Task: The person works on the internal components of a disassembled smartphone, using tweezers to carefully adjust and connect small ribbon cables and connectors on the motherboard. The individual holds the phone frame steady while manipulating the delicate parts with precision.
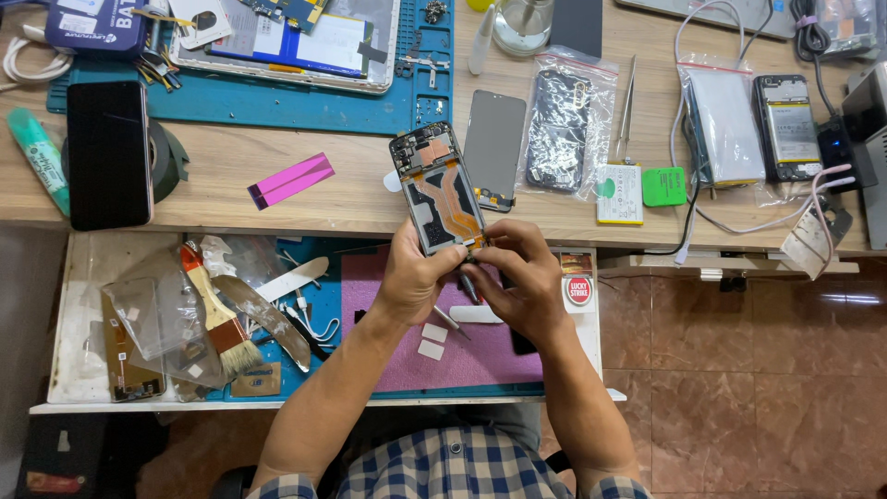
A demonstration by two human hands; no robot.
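Copper-backed open phone (442, 188) btwn both hands: left (413, 277), right (520, 282), lower end.

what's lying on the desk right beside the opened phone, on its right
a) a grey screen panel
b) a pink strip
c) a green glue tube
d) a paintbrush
a: the grey screen panel lies flat on the desk just right of the opened phone, which the left hand and right hand hold at its lower end; the paintbrush sits in the drawer, and the pink strip and green glue tube are off to the left.
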